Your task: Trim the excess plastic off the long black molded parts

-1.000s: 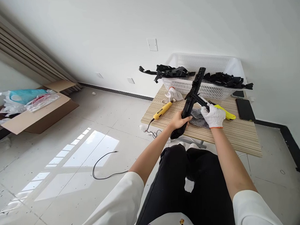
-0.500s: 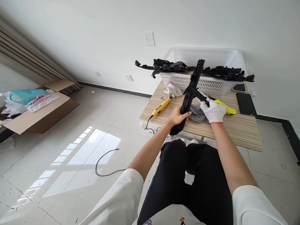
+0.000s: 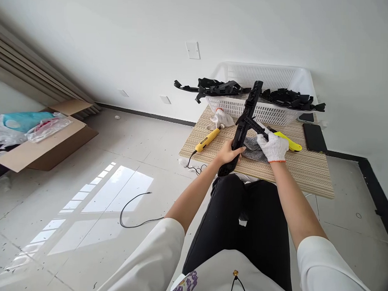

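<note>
My bare left hand (image 3: 228, 154) grips the lower part of a long black plastic part (image 3: 245, 122), which slants up toward the basket. My right hand (image 3: 272, 146), in a white knit glove, is closed on a thin black tool or piece (image 3: 256, 126) that touches the part's side. Under my hands a grey cloth (image 3: 253, 148) lies on the striped wooden table (image 3: 304, 175). A yellow tool (image 3: 289, 143) lies just behind the gloved hand.
A white basket (image 3: 265, 110) holding several black plastic parts stands at the table's back. A yellow corded tool (image 3: 207, 140) and a spare white glove (image 3: 219, 118) lie at the left, two phones (image 3: 314, 138) at the right. An open cardboard box (image 3: 41, 148) and a loose cable (image 3: 132, 211) are on the floor.
The view has shifted slightly; both hands keep the same grip on the black part and the thin piece, with only small movement.
</note>
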A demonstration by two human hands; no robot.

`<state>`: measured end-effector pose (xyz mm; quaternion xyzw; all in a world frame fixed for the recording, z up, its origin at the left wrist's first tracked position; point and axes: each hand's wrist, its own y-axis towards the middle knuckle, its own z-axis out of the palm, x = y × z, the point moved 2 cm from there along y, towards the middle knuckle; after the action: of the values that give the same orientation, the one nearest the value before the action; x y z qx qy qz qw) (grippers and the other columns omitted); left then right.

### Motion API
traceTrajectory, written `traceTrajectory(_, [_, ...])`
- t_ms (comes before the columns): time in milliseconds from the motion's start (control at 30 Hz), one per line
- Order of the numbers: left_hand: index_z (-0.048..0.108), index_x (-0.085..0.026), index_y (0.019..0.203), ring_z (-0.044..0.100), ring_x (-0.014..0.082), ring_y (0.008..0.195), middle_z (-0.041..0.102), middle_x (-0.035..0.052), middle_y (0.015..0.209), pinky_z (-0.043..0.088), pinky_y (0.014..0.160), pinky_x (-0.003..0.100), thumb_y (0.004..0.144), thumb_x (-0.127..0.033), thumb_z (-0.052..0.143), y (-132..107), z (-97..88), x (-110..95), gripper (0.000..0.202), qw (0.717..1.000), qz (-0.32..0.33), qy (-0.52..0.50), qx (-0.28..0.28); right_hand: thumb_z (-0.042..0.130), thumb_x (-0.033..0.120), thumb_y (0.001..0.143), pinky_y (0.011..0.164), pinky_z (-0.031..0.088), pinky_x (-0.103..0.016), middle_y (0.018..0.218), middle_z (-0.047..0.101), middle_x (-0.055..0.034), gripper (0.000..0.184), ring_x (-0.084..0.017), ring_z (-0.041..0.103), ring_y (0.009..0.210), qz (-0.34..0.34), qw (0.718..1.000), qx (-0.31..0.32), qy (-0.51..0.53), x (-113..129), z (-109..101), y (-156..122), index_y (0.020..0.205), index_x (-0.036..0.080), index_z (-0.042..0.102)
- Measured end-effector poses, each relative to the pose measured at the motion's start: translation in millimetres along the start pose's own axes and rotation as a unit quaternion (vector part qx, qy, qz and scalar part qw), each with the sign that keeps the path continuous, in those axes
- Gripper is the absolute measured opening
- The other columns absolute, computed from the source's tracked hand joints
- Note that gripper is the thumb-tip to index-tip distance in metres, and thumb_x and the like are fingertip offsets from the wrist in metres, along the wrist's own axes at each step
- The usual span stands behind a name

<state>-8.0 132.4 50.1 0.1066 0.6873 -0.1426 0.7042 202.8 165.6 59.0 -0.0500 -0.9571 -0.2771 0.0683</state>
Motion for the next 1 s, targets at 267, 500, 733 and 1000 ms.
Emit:
traceTrajectory(267, [0.052, -0.021, 0.084, 0.064, 0.0169, 0.046, 0.065, -0.0014, 0.060, 0.053, 0.043, 0.028, 0.080, -0.051, 0.082, -2.9, 1.4, -2.4, 0.043, 1.000, -0.013, 0.000, 0.000, 0.048, 0.056, 0.087, 0.058, 0.030, -0.033, 0.054, 0.055, -0.0084, 0.052, -0.019, 0.048, 0.053, -0.012, 1.000, -0.005, 0.001, -1.2, -0.9, -0.3, 0.077, 0.014, 0.077])
traceTrajectory(500, [0.053, -0.023, 0.080, 0.066, 0.0195, 0.048, 0.067, 0.0014, 0.063, 0.055, 0.046, 0.032, 0.082, -0.056, 0.079, -4.2, -0.5, -4.0, 0.042, 1.000, -0.002, 0.018, 0.017, 0.049, 0.055, 0.087, 0.056, 0.029, -0.032, 0.053, 0.055, -0.0087, 0.051, -0.020, 0.049, 0.053, -0.022, 1.000, -0.004, 0.000, -4.1, -3.4, -2.0, 0.072, 0.015, 0.076])
traceTrajectory(733, [0.053, -0.019, 0.086, 0.064, 0.0159, 0.047, 0.063, -0.0029, 0.061, 0.054, 0.046, 0.028, 0.081, -0.048, 0.082, -1.9, 1.1, -0.3, 0.041, 1.000, -0.016, -0.001, 0.002, 0.047, 0.055, 0.088, 0.060, 0.032, -0.032, 0.057, 0.059, -0.0092, 0.053, -0.022, 0.054, 0.058, 0.000, 1.000, 0.020, -0.003, -3.8, -1.1, -3.4, 0.085, 0.013, 0.079])
traceTrajectory(1000, [0.052, -0.019, 0.087, 0.065, 0.0165, 0.045, 0.065, -0.0027, 0.061, 0.054, 0.045, 0.028, 0.084, -0.040, 0.081, 1.7, -0.3, -1.6, 0.036, 1.000, 0.006, 0.004, 0.012, 0.047, 0.057, 0.088, 0.060, 0.034, -0.033, 0.057, 0.059, -0.0117, 0.055, -0.022, 0.054, 0.057, 0.021, 0.999, 0.001, -0.025, -3.8, 4.0, -2.6, 0.076, 0.012, 0.076])
